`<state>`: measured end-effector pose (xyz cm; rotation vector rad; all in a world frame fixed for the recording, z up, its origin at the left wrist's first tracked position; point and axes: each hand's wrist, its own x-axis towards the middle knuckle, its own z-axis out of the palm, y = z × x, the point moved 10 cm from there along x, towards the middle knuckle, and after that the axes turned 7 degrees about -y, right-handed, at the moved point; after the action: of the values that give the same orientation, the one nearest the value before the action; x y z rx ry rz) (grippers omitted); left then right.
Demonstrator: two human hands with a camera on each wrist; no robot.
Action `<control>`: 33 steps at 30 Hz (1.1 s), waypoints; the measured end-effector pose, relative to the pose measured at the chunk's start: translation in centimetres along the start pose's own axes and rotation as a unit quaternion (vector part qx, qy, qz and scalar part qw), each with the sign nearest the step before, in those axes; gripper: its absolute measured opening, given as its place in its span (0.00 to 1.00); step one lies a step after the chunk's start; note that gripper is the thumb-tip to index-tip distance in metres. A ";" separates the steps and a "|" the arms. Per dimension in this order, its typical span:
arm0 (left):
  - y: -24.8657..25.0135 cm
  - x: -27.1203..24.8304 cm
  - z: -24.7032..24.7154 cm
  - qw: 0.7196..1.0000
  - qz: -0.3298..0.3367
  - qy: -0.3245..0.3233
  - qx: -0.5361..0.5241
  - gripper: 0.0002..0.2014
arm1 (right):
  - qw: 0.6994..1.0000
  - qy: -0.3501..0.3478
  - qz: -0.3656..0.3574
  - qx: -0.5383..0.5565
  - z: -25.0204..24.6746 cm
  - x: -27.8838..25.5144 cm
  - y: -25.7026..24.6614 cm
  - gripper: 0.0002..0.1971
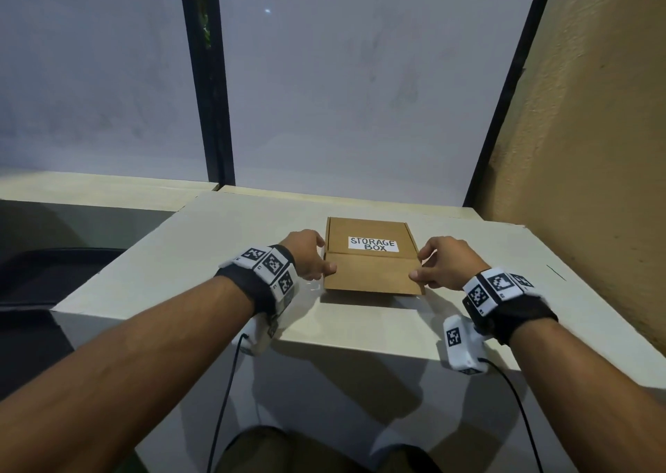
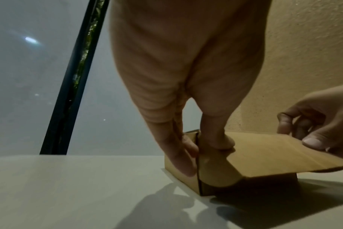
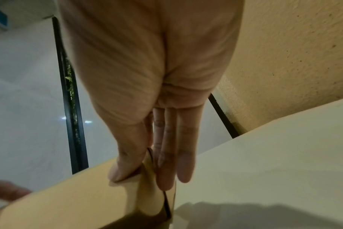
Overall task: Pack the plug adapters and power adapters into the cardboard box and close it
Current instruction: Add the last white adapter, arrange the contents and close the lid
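We've got the cardboard box sitting mid-worktop, lid down, its front flap sticking out, untucked. Our left hand pinches the flap's left corner, thumb on top; our right hand pinches the right corner likewise. "STORAGE BOX" label faces up.

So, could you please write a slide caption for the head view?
Both hands, left hand and right hand, fold the front flap of the labelled cardboard storage box.
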<state>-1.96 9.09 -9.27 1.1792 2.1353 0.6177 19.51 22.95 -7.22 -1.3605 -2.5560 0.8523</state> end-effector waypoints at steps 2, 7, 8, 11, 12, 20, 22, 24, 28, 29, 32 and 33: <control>1.0 0.1 -0.4 0.997 0.026 0.011 0.070 0.38 | 1.000 -0.009 -0.010 -0.026 0.0 0.3 -0.2 0.24; 3.9 0.3 -0.6 0.965 0.093 0.000 0.246 0.33 | 0.989 -0.045 -0.020 -0.137 -0.4 1.6 -0.8 0.47; 4.1 0.5 -0.5 0.959 0.098 -0.005 0.267 0.32 | 0.985 -0.062 -0.025 -0.158 -0.2 1.8 -1.0 0.53; 4.1 1.1 -0.6 0.957 0.093 -0.015 0.276 0.35 | 0.965 -0.105 -0.051 -0.234 0.4 2.1 -1.8 0.59; 4.1 1.2 -0.6 0.956 0.095 -0.013 0.276 0.36 | 0.961 -0.109 -0.059 -0.247 0.6 2.1 -2.1 0.58; 5.0 1.2 -1.2 0.943 0.119 0.003 0.310 0.35 | 0.938 -0.101 -0.067 -0.325 0.8 2.7 -3.2 0.49; 5.2 1.2 -1.2 0.940 0.123 0.003 0.318 0.35 | 0.931 -0.107 -0.061 -0.342 0.7 2.7 -3.5 0.49; 5.3 1.3 -1.1 0.940 0.131 0.005 0.314 0.33 | 0.927 -0.114 -0.054 -0.353 0.6 2.8 -3.8 0.47; 5.2 1.3 -1.1 0.940 0.150 0.021 0.304 0.31 | 0.926 -0.099 -0.051 -0.360 0.4 2.9 -4.3 0.40; 5.1 1.3 -1.1 0.941 0.153 0.025 0.302 0.31 | 0.928 -0.093 -0.051 -0.358 0.4 2.9 -4.4 0.39; 5.1 1.5 -1.1 0.941 0.160 0.031 0.296 0.29 | 0.931 -0.082 -0.052 -0.353 0.3 2.9 -4.5 0.38; 5.1 1.5 -1.1 0.941 0.162 0.032 0.295 0.29 | 0.931 -0.078 -0.054 -0.352 0.3 3.0 -4.4 0.39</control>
<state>-0.39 12.83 -5.60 1.8785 2.2737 0.1353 14.45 23.26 -5.52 -1.3021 -3.1910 -0.0125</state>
